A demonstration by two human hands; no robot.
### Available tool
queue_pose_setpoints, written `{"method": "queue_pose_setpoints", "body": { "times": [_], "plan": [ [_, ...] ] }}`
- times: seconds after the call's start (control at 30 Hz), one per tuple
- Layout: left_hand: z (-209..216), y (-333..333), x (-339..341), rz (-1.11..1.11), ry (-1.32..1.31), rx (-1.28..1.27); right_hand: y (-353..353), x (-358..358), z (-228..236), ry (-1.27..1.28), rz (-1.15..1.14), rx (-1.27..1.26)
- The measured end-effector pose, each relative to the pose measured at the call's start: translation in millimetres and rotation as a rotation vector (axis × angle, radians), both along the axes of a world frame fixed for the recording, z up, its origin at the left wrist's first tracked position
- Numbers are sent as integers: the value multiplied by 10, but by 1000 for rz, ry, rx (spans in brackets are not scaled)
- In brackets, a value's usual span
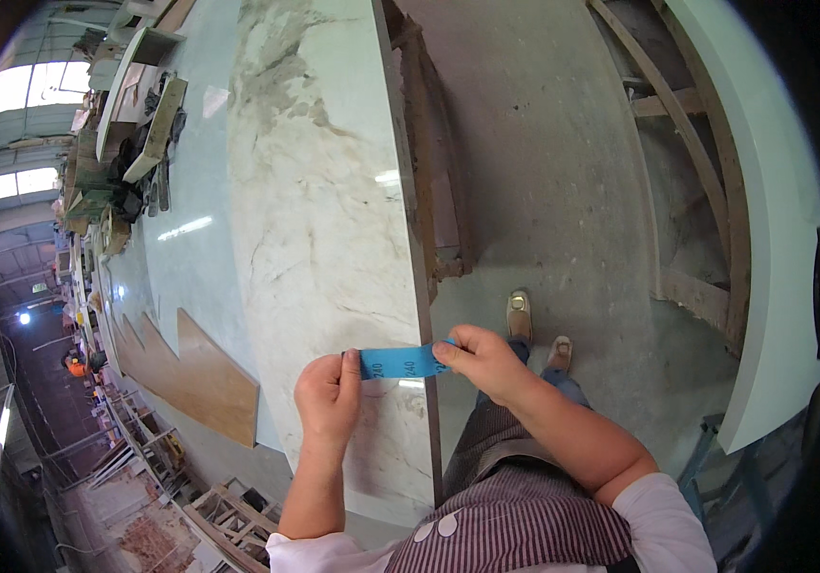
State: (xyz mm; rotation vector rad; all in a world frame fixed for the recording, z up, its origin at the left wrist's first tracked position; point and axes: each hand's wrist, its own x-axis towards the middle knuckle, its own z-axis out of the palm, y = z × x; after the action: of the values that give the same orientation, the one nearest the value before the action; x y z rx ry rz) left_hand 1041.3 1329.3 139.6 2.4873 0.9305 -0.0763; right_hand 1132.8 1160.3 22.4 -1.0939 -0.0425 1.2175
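Left hand (326, 396) and right hand (482, 358): bare, fingers blunt and rounded. Forearms bare. Left sleeve (319, 552) and right sleeve (668, 516): white, short. Apron (534, 511): dark, narrow light stripes, two pale oval shapes (448, 524) on the front. Trousers (567, 385): blue. Shoes (519, 313): beige; gold-toned ornament (518, 300) noted on one toe.

Bright windows (33, 91) and a glowing lamp (24, 318) show at far left; grey floor (544, 162) lies right, beside a brown frame (736, 205).
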Motion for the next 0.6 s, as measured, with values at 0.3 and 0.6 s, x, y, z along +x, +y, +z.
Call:
{"method": "queue_pose_setpoints", "body": {
  "times": [0.3, 0.6],
  "plan": [
    [-17, -39, -27, -31, 41, 10, -14, -68, -116, -80, 10, -70],
    [-40, -35, -42, -27, 54, 46, 41, 39, 52, -90, 64, -61]
  ]
}}
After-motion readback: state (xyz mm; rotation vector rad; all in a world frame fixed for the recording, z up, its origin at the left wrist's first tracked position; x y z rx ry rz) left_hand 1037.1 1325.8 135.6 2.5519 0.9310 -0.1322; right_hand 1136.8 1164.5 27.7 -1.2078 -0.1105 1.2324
